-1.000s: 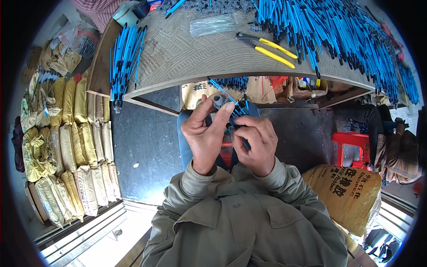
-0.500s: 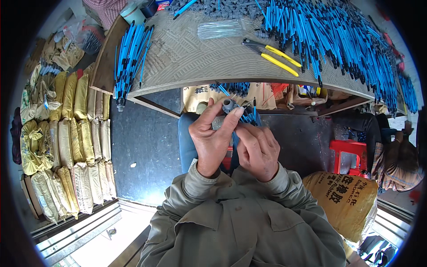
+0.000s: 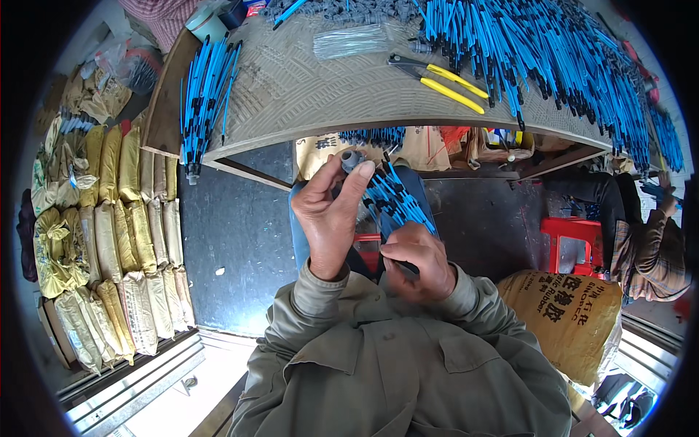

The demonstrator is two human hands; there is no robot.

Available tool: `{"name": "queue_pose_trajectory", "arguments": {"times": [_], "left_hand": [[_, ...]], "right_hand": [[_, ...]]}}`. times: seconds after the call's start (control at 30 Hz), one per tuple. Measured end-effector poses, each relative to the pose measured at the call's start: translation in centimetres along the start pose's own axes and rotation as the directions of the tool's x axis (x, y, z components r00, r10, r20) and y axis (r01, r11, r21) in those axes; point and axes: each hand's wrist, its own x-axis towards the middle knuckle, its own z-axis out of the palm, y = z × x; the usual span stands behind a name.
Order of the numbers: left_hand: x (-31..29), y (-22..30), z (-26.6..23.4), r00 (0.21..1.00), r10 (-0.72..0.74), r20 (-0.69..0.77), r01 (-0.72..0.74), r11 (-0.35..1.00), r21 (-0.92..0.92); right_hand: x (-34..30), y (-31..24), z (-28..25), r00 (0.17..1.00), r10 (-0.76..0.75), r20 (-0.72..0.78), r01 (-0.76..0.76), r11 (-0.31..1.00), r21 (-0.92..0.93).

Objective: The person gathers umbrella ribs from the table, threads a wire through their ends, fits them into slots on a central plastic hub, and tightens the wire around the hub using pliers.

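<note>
My left hand (image 3: 328, 207) is closed, thumb and fingers pinching a dark grey fitting with a round hollow end (image 3: 352, 157). Beside it, a bundle of thin blue tubes with black bands (image 3: 397, 195) slants over my lap; whether it joins the fitting is hidden by my thumb. My right hand (image 3: 419, 264) is lower, near my chest, its thumb and forefinger pressed together. Anything between those fingertips is too small to make out. On the table ahead lie cutters with yellow handles (image 3: 455, 95) and a sheaf of thin pale ties or wires (image 3: 352, 42).
Blue tubes (image 3: 502, 58) pile across the table's right (image 3: 291, 95); a smaller bundle (image 3: 207, 102) overhangs its left edge. Grey fittings (image 3: 349, 10) lie at the back. Stacked sacks (image 3: 135, 233) stand left. A large sack (image 3: 564, 313), red stool (image 3: 571, 240) and another person's arm (image 3: 655, 226) are right.
My right hand has come away from the fitting, down toward my chest. My left hand has shifted slightly left with the fitting. More of the blue bundle shows between my hands.
</note>
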Motion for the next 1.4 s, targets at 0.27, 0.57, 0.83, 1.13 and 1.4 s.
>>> {"name": "queue_pose_trajectory", "arguments": {"times": [0.27,0.57,0.83,1.13,1.4], "left_hand": [[0.5,-0.3,-0.4,1.000,-0.007,-0.018,0.006,1.000,-0.007],[1.7,-0.9,-0.9,0.998,0.043,-0.052,-0.040,0.998,0.049],[3.2,-1.7,-1.9,0.998,0.068,0.004,-0.068,0.994,0.083],[1.1,-0.1,-1.9,0.998,0.023,0.056,-0.022,1.000,-0.019],[0.2,0.5,-4.5,0.993,-0.041,0.106,0.034,0.997,0.066]], "right_hand": [[-0.2,-0.5,-1.5,0.973,-0.138,0.183,0.082,0.955,0.286],[-0.6,-0.6,-1.9,0.866,-0.113,0.487,-0.179,0.840,0.512],[-1.0,0.8,-2.2,0.854,-0.221,0.471,-0.222,0.664,0.714],[0.6,2.9,-1.7,0.970,0.133,-0.203,-0.013,0.864,0.503],[2.3,3.6,1.8,0.943,0.331,-0.041,-0.314,0.922,0.225]]}}
